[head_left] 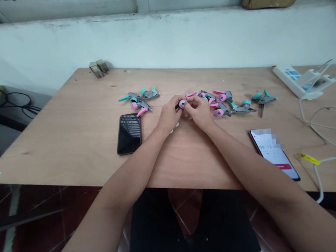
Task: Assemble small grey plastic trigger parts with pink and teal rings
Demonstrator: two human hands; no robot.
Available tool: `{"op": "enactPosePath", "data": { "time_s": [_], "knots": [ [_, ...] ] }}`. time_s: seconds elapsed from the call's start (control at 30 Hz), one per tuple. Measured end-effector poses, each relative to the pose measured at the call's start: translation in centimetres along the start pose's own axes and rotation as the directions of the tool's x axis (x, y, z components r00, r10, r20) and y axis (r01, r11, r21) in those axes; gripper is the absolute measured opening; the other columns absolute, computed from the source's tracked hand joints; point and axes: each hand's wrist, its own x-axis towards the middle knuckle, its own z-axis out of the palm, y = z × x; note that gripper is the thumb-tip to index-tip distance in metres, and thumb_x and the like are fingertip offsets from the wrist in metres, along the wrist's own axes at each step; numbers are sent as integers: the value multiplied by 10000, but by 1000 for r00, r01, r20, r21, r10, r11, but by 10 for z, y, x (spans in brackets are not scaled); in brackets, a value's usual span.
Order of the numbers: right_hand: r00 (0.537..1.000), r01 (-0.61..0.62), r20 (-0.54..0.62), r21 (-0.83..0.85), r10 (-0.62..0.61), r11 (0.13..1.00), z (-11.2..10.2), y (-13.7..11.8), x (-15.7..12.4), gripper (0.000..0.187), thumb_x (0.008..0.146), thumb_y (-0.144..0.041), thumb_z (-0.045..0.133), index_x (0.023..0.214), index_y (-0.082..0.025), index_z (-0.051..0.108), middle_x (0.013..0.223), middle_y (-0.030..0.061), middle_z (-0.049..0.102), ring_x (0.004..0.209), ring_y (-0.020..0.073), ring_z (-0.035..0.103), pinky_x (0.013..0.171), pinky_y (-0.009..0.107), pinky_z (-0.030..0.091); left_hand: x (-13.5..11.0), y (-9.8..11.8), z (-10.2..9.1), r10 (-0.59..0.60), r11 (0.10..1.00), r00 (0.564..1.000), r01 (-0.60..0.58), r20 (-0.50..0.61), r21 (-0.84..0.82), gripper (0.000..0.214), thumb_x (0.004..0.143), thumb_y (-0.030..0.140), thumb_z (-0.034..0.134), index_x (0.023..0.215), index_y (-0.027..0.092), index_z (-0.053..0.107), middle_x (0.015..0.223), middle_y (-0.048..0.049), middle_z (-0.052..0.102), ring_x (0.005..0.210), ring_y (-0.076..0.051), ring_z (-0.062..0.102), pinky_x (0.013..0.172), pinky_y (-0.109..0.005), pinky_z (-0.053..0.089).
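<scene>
Clearly, left hand [169,113] and right hand [200,110] equally near, both grips pinched on small pink-ringed plastic piece [183,103]; long axis hidden. Piece held right of black rectangular phone [128,133], near far-end level; pink-and-grey plastic spray triggers [219,112] farther right on wooden bench [69,130].

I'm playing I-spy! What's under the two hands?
Small white pieces peek out by the left hand. It and the right hand hold a pink part; anything else beneath them is covered.
</scene>
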Motion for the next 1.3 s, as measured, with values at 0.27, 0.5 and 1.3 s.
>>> {"op": "enactPosePath", "data": {
  "time_s": [0.27, 0.5, 1.3],
  "knots": [
    [997, 65, 50, -70, -62, 995, 2, -7, -5, 469, 979, -684, 537, 1147, -253, 615, 949, 51, 721, 671, 173, 671, 576, 315, 577, 2, 1, -3, 4, 999, 1000, -4, 20, 32, 361, 939, 124, 541, 1275, 195, 652, 1287, -111, 744, 1209, -233, 705, 1061, -376, 542],
    [992, 129, 38, -391, -124, 912, -2, -6, -4, 419, 977, -531, 608, 1258, -220, 616, 1058, 101, 740, 907, 268, 716, 842, 435, 598, 2, -15, 5, 22, 999, 993, -18, 115, -36, 772, 923, 164, 551, 1642, 249, 282, 1604, -144, 526, 1482, -252, 530, 1210, -463, 456],
    [810, 223, 586, -268, -25, 937, 0, -28, -8, 260, 841, -456, 814, 802, -225, 700, 837, 33, 734, 741, 187, 644, 673, 322, 469, 2, -12, -34, -71, 869, 946, 214, -315, 447, 397, 914, 267, 663, 1311, 278, 659, 1522, -137, 560, 1514, -405, 370, 1268, -620, 258]
  ]
}}
